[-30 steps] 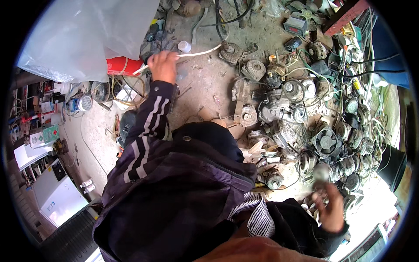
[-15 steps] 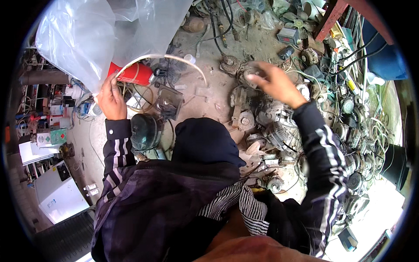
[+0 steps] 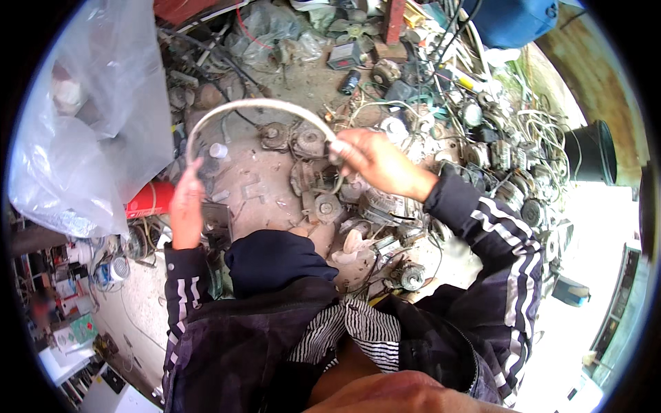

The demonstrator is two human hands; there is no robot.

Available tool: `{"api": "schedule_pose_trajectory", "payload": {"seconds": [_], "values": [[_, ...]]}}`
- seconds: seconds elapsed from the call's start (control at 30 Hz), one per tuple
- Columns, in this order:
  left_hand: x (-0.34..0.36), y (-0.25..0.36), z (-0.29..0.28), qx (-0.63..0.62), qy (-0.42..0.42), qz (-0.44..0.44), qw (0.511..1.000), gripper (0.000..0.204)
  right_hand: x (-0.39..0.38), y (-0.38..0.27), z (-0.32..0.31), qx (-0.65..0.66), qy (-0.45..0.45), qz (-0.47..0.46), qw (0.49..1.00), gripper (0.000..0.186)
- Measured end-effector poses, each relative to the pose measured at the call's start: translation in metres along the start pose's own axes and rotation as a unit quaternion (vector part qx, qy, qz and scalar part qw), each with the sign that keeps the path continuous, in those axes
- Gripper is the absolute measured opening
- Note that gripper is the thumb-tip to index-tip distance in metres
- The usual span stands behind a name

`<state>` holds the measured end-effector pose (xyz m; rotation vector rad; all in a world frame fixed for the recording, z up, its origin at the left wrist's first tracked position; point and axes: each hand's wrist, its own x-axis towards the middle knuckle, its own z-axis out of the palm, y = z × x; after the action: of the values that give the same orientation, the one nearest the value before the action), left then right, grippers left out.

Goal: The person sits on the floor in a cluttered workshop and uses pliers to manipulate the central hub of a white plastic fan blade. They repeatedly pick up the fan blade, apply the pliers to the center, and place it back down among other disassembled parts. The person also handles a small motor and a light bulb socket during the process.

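A pale, flexible length of cable or hose (image 3: 258, 103) arches between my two hands above the floor. My left hand (image 3: 186, 210) is closed on its left end, though motion blurs the fingers. Farther along, near the other end, my right hand (image 3: 379, 162) pinches it between thumb and fingers; a short tail hangs below. Under my right hand lie dusty small electric motors (image 3: 326, 206), several of them piled together. Beyond my left hand are a red cylinder (image 3: 148, 199) and a large clear plastic bag (image 3: 103, 138).
More motors and tangled wires (image 3: 544, 131) heap up along the right side. A black bucket (image 3: 592, 153) and a blue drum (image 3: 506, 20) stand beyond them. A small white cap (image 3: 218, 150) lies on the dusty floor. Crumpled plastic (image 3: 265, 31) and a fan blade (image 3: 352, 29) are at the back.
My right hand has come left from above the motors and taken hold of the cable or hose near its free end. The whole view has turned toward the right.
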<state>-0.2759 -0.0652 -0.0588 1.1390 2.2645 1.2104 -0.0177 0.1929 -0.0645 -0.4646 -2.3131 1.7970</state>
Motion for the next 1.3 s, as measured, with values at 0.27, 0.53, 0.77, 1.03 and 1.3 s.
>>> {"api": "schedule_pose_trajectory", "payload": {"seconds": [0.27, 0.53, 0.77, 1.03, 1.3], "values": [[0.031, 0.036, 0.107, -0.105, -0.351, 0.039, 0.93, 0.051, -0.105, -0.051, -0.095, -0.092, 0.204, 0.066, 0.972, 0.027], [0.039, 0.018, 0.121, -0.153, -0.374, -0.064, 0.913, 0.048, -0.256, -0.12, -0.165, -0.241, 0.586, 0.11, 0.766, 0.033], [0.015, -0.049, 0.103, -0.087, -0.297, 0.018, 0.951, 0.04, -0.319, -0.066, -0.348, -0.452, 0.597, 0.108, 0.654, 0.041], [0.014, -0.146, 0.07, -0.033, -0.175, -0.152, 0.972, 0.042, -0.193, 0.033, -0.387, -0.552, 0.41, 0.097, 0.719, 0.042], [0.078, -0.328, -0.009, 0.295, 0.184, -0.204, 0.915, 0.034, -0.013, -0.011, -0.08, -0.289, 0.053, 0.087, 0.952, 0.029]]}}
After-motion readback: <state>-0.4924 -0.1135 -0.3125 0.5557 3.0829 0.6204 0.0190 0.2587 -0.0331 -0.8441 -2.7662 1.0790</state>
